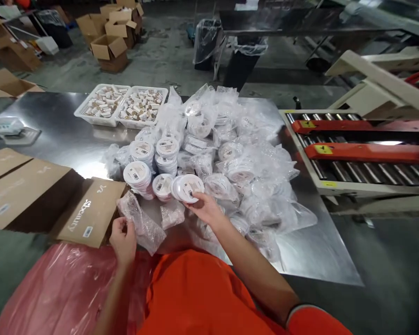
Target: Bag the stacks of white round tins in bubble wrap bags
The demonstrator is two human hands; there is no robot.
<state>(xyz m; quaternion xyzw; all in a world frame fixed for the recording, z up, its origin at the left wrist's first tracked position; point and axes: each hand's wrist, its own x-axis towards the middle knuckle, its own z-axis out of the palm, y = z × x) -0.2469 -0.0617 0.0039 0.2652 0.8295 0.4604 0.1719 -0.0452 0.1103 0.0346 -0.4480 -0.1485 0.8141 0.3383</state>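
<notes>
My right hand (pixel 206 208) holds a short stack of round white lidded tubs (pixel 187 188), tipped on edge, at the near side of a steel table (pixel 56 116). My left hand (pixel 123 241) pinches the edge of a clear plastic bag (pixel 142 225) with a pinkish tint. Beside the held tubs stand stacks of similar labelled tubs (pixel 139 160). Behind them lies a large heap of tubs sealed in clear bags (pixel 237 163). A small clear bag (pixel 172 214) lies between my hands.
An open cardboard carton (pixel 56 197) stands at the table's left edge, and a pink plastic sheet (pixel 63 288) hangs below it. Two white baskets (pixel 120 106) of small items sit at the back. A roller conveyor (pixel 356 149) with orange bars runs along the right. Cardboard boxes (pixel 108 39) stand on the floor beyond.
</notes>
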